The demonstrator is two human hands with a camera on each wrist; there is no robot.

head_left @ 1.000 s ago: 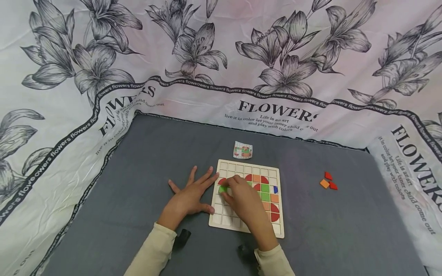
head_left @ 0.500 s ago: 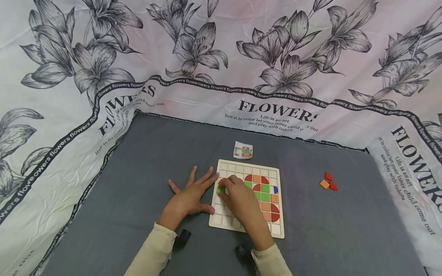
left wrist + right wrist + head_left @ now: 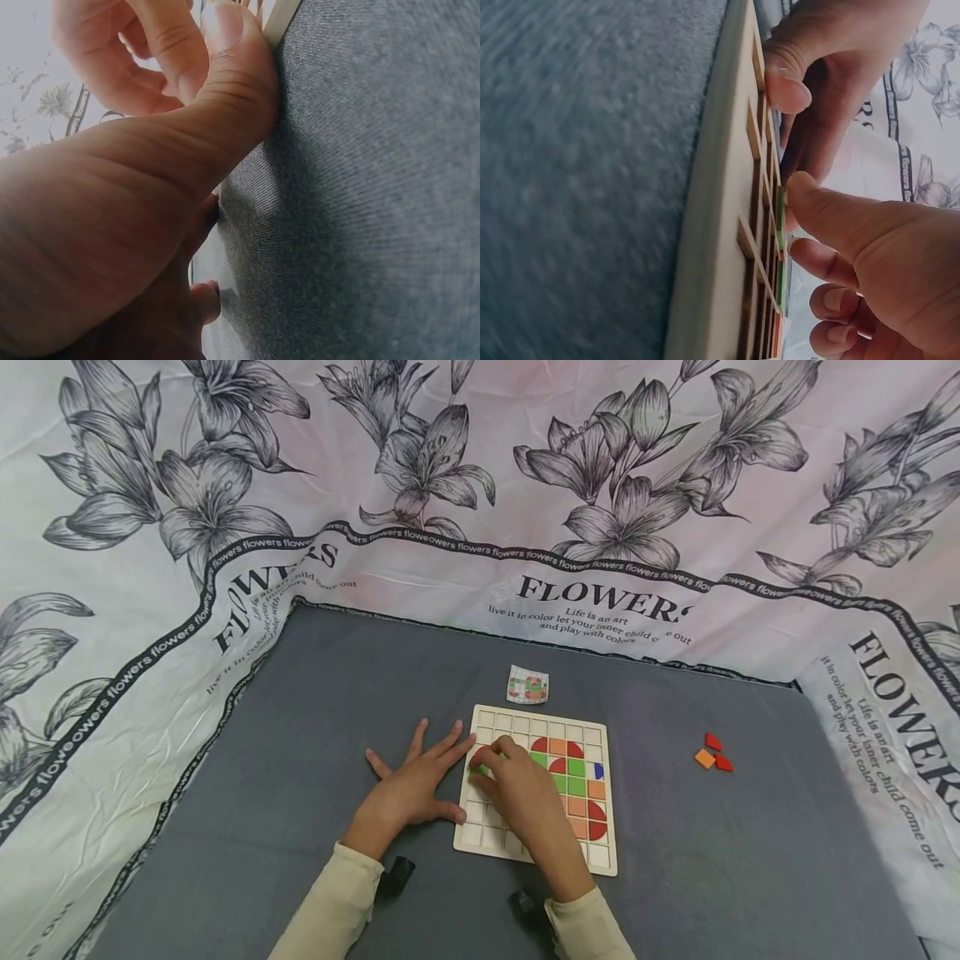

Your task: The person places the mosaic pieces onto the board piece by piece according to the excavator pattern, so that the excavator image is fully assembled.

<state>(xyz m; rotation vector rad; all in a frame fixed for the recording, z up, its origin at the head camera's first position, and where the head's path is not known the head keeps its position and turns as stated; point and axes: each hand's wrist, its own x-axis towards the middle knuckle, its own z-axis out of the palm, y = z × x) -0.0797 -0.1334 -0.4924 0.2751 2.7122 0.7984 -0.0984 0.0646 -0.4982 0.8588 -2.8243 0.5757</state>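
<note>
A square wooden grid board (image 3: 470, 837) lies on the grey cloth, with red, green, orange and blue tiles in some cells. My left hand (image 3: 408, 793) rests with spread fingers at its left side, thumb and a fingertip touching the edge. Over the board, my right hand (image 3: 528, 789) pinches a green tile (image 3: 483, 769) in the left column, just below a red piece. The right wrist view has the thumb against this green tile (image 3: 781, 214); the index fingertip is close by. My right hand covers the middle cells.
A small printed pattern card (image 3: 528, 685) lies behind the board. To the right are two loose red pieces (image 3: 713, 742) and an orange square (image 3: 705, 759). Flower-printed cloth (image 3: 600, 535) walls the back and sides.
My right hand has shifted slightly left with its fingertips at the green tile, which sits more squarely in the left column and is more covered. My left hand keeps its place.
</note>
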